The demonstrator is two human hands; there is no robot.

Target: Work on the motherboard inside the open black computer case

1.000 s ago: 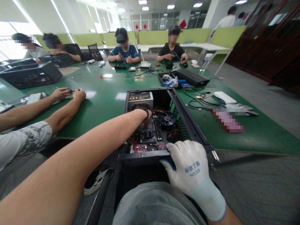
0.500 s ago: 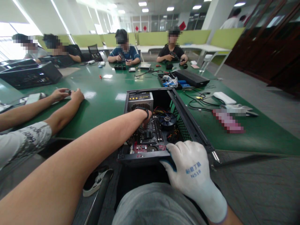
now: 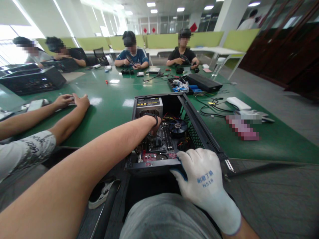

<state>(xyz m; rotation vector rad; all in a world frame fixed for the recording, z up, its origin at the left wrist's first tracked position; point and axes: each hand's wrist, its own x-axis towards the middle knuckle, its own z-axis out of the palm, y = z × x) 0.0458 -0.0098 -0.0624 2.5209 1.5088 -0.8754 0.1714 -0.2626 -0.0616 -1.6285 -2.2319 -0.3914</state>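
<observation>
An open black computer case (image 3: 157,166) lies at the near edge of the green table. Bare and wearing a dark wristband, my left hand (image 3: 157,123) reaches down into the case beside the power supply (image 3: 149,107); its fingers are hidden. Under and near it are the motherboard (image 3: 158,144) and a round black fan (image 3: 177,126). A red circuit board (image 3: 149,156) shows along the near side. In a white work glove, my right hand (image 3: 200,171) grips the case's near rim at the right corner, thumb below and fingers over the top.
Black cables (image 3: 211,108), a white box (image 3: 238,103), spare gloves (image 3: 254,115) and a pink packet (image 3: 243,128) lie to the right. Behind the case is a tray of parts (image 3: 180,85). A co-worker's hands (image 3: 72,99) are at the left; other people sit across the table (image 3: 107,91).
Both my hands and the case stay in nearly the same place. The neighbouring co-worker's fingers have shifted slightly at the left.
</observation>
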